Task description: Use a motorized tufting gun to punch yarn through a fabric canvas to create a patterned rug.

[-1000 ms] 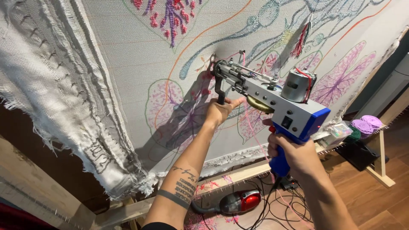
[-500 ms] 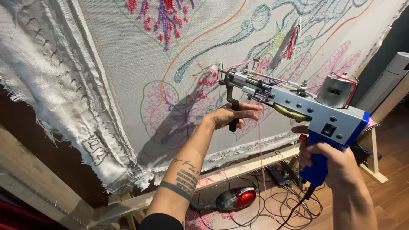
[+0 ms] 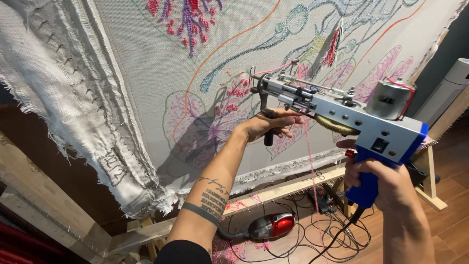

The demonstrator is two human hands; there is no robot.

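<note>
We have eased the tufting gun (image 3: pixel 337 115) back off the backing cloth (image 3: pixel 146 73), left hand (image 3: pixel 266 126) clamped on its front grip, right hand (image 3: pixel 378 178) clamped on its blue handle, so no stitching now.

The right hand (image 3: pixel 378 178) covers most of the tufting gun's blue grip (image 3: pixel 367 188). The stretched cloth (image 3: pixel 146 78) runs off the top edge. The cord's (image 3: pixel 337 239) end is cut off below.

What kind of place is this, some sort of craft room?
Most likely a rug-tufting workshop: a tufting gun held in both hands, backing cloth with a yarn flower design stretched on a wooden frame, a small vacuum cleaner below.
</note>
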